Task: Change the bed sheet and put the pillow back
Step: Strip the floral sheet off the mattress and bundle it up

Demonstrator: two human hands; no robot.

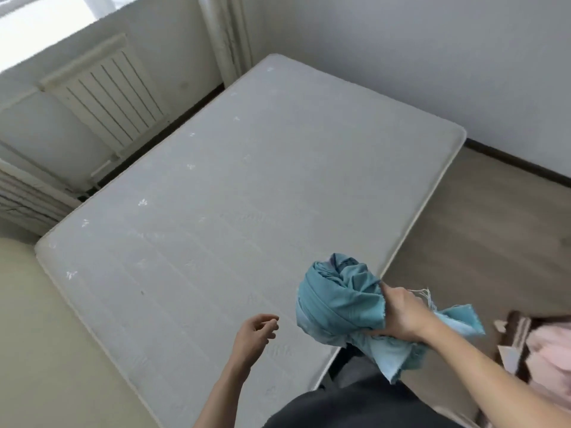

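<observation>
A bare grey-white mattress (pixel 241 186) fills the middle of the view, with no sheet on it. My right hand (pixel 401 313) grips a bunched-up teal bed sheet (pixel 336 298) above the mattress's near right corner; frayed ends of it hang below my wrist. My left hand (pixel 255 333) hovers over the mattress's near edge, fingers loosely curled, holding nothing. No pillow is in view.
A white radiator (pixel 105 94) stands on the wall under the window at the far left. Wood floor (pixel 482 230) runs along the mattress's right side. Pink fabric (pixel 553 356) lies on a dark piece of furniture at the lower right. A beige surface (pixel 40 350) borders the mattress at left.
</observation>
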